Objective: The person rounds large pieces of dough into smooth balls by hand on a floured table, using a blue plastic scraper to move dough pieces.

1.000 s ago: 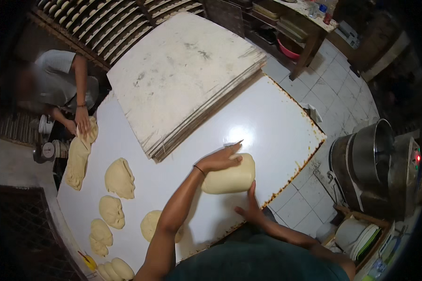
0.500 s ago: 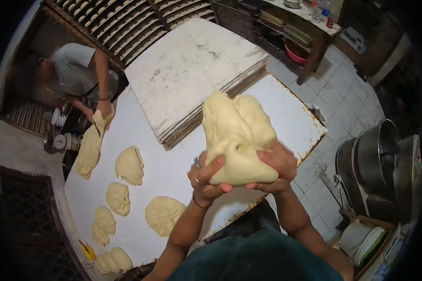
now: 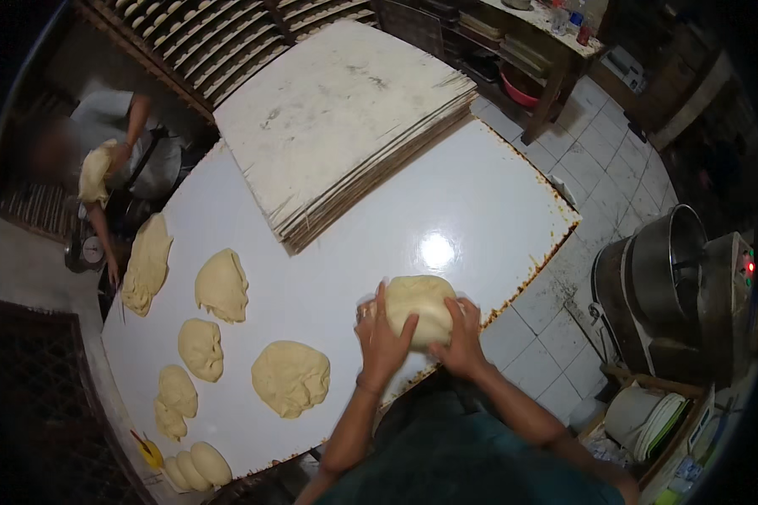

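Observation:
A pale, rounded lump of dough (image 3: 421,295) rests on the white tabletop (image 3: 337,290) near its front right edge. My left hand (image 3: 382,338) curves round its left side, while my right hand (image 3: 461,338) grips the right side. Left of them lies a wrinkled piece of dough (image 3: 291,379). Farther left are a folded dough piece (image 3: 222,286), a smaller lump (image 3: 200,349) and a long strip of dough (image 3: 146,268). Smooth oblong dough pieces (image 3: 209,465) lie together at the near left corner.
A stack of floury wooden boards (image 3: 345,126) covers the table's far part. At the left edge, a co-worker (image 3: 101,126) holds up dough near a scale (image 3: 91,250). A yellow tool (image 3: 150,453) lies at the near left. Right of the table stands a metal mixing bowl (image 3: 674,261).
My hands have brought the dough down from above the table onto its surface, where it is now rounder. The co-worker has lifted a piece of dough away from the long strip.

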The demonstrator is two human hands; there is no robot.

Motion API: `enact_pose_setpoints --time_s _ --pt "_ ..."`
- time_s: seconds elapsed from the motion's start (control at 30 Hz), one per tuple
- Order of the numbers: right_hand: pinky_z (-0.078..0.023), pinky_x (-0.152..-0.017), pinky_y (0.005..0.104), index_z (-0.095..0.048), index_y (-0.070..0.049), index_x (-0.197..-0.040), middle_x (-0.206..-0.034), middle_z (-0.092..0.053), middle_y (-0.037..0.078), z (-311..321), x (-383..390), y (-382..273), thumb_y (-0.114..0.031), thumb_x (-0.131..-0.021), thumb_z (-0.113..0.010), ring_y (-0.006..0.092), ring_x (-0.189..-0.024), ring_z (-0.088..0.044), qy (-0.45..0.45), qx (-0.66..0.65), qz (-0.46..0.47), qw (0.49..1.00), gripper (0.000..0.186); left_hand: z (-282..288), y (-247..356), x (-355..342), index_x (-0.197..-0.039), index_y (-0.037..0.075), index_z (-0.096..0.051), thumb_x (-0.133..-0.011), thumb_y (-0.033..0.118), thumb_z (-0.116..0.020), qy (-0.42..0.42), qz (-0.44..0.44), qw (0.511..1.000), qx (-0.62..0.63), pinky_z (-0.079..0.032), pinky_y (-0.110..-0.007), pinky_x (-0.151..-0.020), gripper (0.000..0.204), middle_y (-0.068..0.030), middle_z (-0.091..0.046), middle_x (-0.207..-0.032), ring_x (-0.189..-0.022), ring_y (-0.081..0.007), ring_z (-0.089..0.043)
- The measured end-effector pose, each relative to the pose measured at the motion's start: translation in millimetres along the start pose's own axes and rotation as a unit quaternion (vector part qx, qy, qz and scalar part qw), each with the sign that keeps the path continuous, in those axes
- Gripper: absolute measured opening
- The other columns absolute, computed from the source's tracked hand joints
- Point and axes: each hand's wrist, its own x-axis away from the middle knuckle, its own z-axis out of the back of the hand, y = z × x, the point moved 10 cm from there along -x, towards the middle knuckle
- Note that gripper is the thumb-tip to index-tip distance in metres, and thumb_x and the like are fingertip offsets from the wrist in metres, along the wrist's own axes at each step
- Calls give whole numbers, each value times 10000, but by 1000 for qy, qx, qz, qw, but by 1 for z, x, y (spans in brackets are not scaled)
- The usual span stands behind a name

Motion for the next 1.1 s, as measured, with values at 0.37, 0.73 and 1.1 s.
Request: enact_pose_setpoints --time_s 0.37,0.73,1.1 --pt "2 -1050 604 -131 51 -1400 -1460 -53 294 -25 -56 99 -314 -860 -521 460 -1358 -11 -61 85 -163 981 760 -143 70 -179 -1331 26 -428 -771 737 -394 -271 -280 909 -152 8 -593 -1061 906 -261 -105 -1475 -1374 -420 29" --pt "-498 -720 338 -606 -26 -1016 -848 -619 119 -2 -225 -54 -303 -709 -751 275 -749 -604 -15 -302 87 949 438 -24 -47 -172 -1076 -12 -572 -861 424 -577 -130 91 876 455 -485 -287 -738 487 -106 -619 -937 -842 -154 -584" --pt "-493 -620 364 -667 -57 -926 -795 -641 129 0 -17 5 -408 -698 -736 291 -707 -627 -43 -75 -73 994 424 -65 -59 25 -911 -18 -625 -751 408 -711 -156 132 950 236 -481 -366 -699 463 -178 -644 -833 -802 -303 -612"
